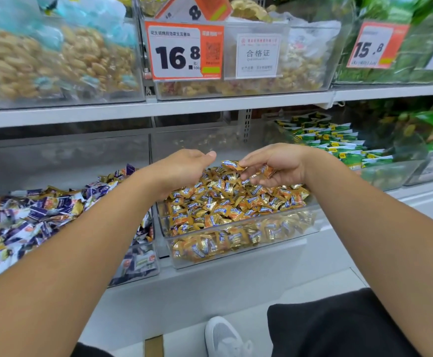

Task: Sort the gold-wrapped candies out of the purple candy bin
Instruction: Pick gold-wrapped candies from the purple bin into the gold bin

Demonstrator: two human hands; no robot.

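Right grip [274, 168] pinches gold candies [232, 164] (left [187, 163] loosely curled, holding nothing).

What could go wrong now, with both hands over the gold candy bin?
1. The right hand holds several gold candies loosely; some may fall outside the gold bin.
2. The purple bin holds gold-looking wrappers among the purple ones, easily overlooked.
3. The left hand may hide candy: cannot tell.

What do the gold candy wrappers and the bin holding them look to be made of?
Gold candy wrappers: probably metallised foil or film, glossy; they glint and crease sharply. The right hand pinches one gold candy.
Gold candy bin: clear rigid plastic, likely acrylic; the candies show through its front wall, which carries soft reflections.
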